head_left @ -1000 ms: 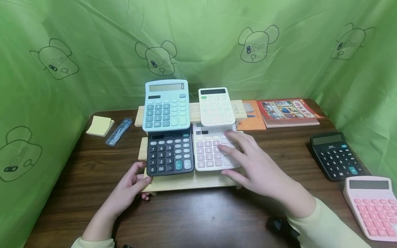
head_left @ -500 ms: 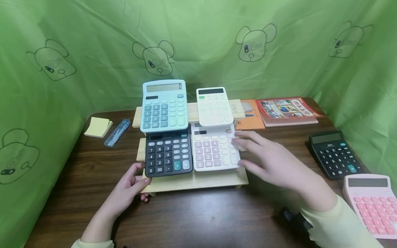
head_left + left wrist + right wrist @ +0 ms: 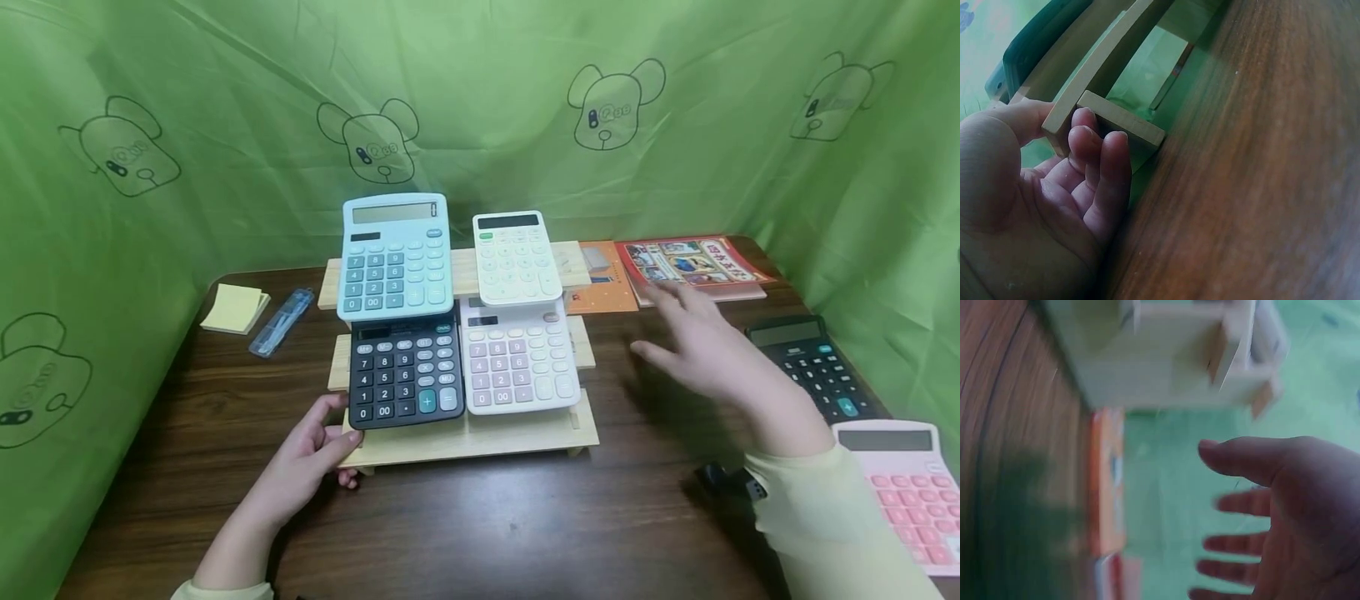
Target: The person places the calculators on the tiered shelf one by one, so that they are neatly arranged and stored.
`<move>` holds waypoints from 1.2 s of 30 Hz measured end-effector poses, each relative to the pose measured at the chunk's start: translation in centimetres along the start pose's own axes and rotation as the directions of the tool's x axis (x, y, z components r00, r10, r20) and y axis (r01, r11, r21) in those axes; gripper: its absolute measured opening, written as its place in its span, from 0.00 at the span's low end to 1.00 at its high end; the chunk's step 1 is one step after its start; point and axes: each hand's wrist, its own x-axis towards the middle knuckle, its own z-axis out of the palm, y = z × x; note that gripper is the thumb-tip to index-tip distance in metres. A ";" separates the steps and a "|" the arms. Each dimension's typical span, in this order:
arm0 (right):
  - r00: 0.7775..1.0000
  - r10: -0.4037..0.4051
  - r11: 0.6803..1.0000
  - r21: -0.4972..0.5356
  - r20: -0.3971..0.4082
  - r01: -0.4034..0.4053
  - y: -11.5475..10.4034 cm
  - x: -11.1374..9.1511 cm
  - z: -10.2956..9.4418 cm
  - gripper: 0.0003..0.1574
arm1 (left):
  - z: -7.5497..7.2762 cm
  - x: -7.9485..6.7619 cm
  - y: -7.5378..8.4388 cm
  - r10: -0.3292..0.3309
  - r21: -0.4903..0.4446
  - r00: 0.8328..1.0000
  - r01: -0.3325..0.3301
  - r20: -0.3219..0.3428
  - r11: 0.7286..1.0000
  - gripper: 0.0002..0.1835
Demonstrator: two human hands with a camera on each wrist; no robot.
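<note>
My left hand point(image 3: 303, 454) grips the front left corner of a stepped wooden display stand point(image 3: 480, 443), thumb on top and fingers curled beneath the board point(image 3: 1094, 81), as the left wrist view shows. On the stand's upper step lean a light blue calculator point(image 3: 396, 258) and a small white calculator point(image 3: 517, 258). Below them sit a black calculator point(image 3: 406, 375) and a white calculator with lilac keys point(image 3: 520, 358), side by side. My right hand point(image 3: 701, 346) is in the air right of the stand, fingers extended, holding nothing; the right wrist view point(image 3: 1297, 519) is blurred.
Another black calculator point(image 3: 813, 367) and a pink calculator point(image 3: 892, 483) lie at the table's right, partly behind the right arm. Books point(image 3: 693, 262) and an orange booklet point(image 3: 611, 287) lie at the back right. Sticky notes point(image 3: 234, 308) and a blue translucent case point(image 3: 281, 323) lie left.
My right hand has left the lilac-keyed calculator and moved right, away from the stand. The left hand keeps its grip on the corner. The calculators stay in place on the stand.
</note>
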 end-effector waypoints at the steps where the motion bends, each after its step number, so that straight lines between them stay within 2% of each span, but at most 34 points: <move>1: 0.999 0.045 0.999 0.011 0.006 -0.045 1.0 0.3 0.2 0.57 | 0.0 0.0 0.0 0.000 0.000 1.000 0.000 -0.002 1.000 0.22; 4: 0.985 0.175 0.984 0.034 0.000 -0.175 3.6 0.7 0.6 0.66 | -0.1 0.0 0.0 0.002 -0.001 1.000 -0.002 0.001 1.000 0.21; 8: 0.951 0.310 0.951 -0.003 -0.024 -0.310 6.1 0.7 0.7 0.70 | 0.0 0.0 -0.1 0.001 0.004 1.000 -0.001 0.000 1.000 0.22; 14: 0.888 0.454 0.888 -0.050 -0.067 -0.458 9.1 0.2 0.1 0.71 | 0.1 0.1 0.0 -0.009 0.017 1.000 0.009 -0.012 1.000 0.22; 18: 0.847 0.530 0.846 -0.036 -0.043 -0.532 11.2 -0.7 -0.4 0.76 | 0.0 0.1 0.1 -0.012 0.025 1.000 0.012 -0.012 1.000 0.22; 22: 0.824 0.565 0.825 -0.032 0.040 -0.564 12.8 -1.5 -1.0 0.77 | -0.1 0.1 0.0 -0.010 0.027 1.000 0.011 -0.018 1.000 0.22; 26: 0.832 0.543 0.840 -0.060 0.111 -0.540 14.0 -2.4 -1.3 0.76 | -0.1 0.1 0.0 -0.005 0.025 1.000 0.005 -0.009 1.000 0.22; 30: 0.838 0.527 0.849 -0.062 0.140 -0.524 14.7 -3.1 -1.6 0.76 | 0.0 0.2 -0.1 0.011 0.015 1.000 -0.011 0.000 1.000 0.21; 36: 0.813 0.556 0.831 -0.110 0.176 -0.545 14.6 -3.1 -1.1 0.85 | -0.1 0.1 -0.1 0.029 0.005 1.000 -0.029 0.001 1.000 0.21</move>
